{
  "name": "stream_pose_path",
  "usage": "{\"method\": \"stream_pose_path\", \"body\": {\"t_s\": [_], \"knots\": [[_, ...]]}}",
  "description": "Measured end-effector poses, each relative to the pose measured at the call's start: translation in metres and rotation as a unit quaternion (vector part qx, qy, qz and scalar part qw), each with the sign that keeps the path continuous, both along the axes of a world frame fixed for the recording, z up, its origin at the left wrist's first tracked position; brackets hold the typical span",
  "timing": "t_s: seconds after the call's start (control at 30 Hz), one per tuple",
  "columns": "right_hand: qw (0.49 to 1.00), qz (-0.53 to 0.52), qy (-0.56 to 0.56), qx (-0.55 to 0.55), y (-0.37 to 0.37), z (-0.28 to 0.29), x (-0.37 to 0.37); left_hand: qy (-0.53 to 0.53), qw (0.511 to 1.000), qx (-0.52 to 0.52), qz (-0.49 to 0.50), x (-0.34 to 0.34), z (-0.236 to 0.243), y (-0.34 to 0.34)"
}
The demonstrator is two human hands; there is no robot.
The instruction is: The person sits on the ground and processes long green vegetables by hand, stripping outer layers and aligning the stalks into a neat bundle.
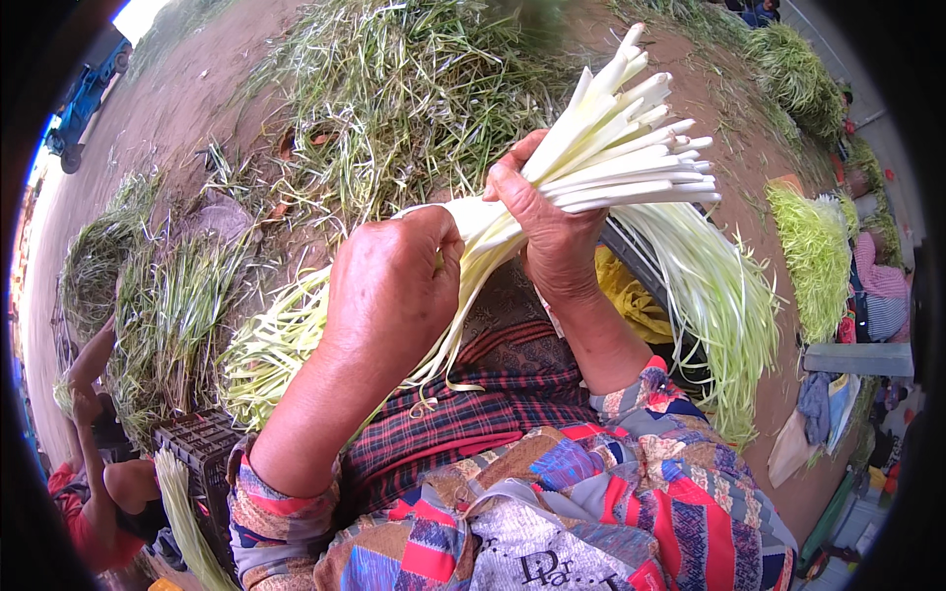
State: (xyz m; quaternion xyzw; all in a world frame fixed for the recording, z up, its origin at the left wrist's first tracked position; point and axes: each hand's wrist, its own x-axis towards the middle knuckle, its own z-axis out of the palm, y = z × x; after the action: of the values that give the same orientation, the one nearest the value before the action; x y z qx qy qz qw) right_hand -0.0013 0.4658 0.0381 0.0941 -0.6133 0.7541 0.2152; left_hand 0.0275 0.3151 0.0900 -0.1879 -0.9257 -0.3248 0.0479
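A thick bunch of white-stemmed greens is held up in front of me, its cut white ends fanning out to the upper right. My right hand wraps round the white stalks with the thumb across them. My left hand is closed in a fist on the same bunch, further down, where stalks turn into leaves. The pale yellow-green leaves trail to the lower left behind my left forearm. The inner side of the left fingers is mostly hidden.
More pale greens hang over a dark crate by my right arm, near a yellow bag. Green leaf heaps lie ahead on bare ground. At left, another person's arm shows near a dark plastic crate.
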Motion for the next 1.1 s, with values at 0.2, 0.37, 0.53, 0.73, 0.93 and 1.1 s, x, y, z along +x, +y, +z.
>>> {"method": "stream_pose_path", "body": {"t_s": [0.2,0.37,0.53,0.73,0.93,1.1], "knots": [[0.999,0.032,0.007,-0.037,-0.007,-0.006,-0.004,0.054,0.991,0.053,0.11,-0.019,-0.025,-0.004],[0.99,0.052,0.019,-0.129,-0.009,-0.009,-0.007,0.108,0.976,-0.057,0.183,-0.031,-0.035,-0.019],[0.989,0.023,0.006,-0.149,-0.009,-0.012,-0.007,0.153,0.965,-0.1,0.19,-0.027,-0.043,-0.021],[0.967,0.011,-0.035,-0.252,0.008,-0.014,-0.008,0.13,0.912,-0.232,0.312,-0.026,-0.062,-0.093],[0.963,0.016,-0.053,-0.265,0.023,-0.026,-0.006,0.11,0.871,-0.154,0.453,0.044,-0.086,-0.237],[0.937,0.023,-0.132,-0.324,0.029,-0.037,-0.01,0.074,0.792,-0.233,0.56,0.122,-0.089,-0.314]]}}
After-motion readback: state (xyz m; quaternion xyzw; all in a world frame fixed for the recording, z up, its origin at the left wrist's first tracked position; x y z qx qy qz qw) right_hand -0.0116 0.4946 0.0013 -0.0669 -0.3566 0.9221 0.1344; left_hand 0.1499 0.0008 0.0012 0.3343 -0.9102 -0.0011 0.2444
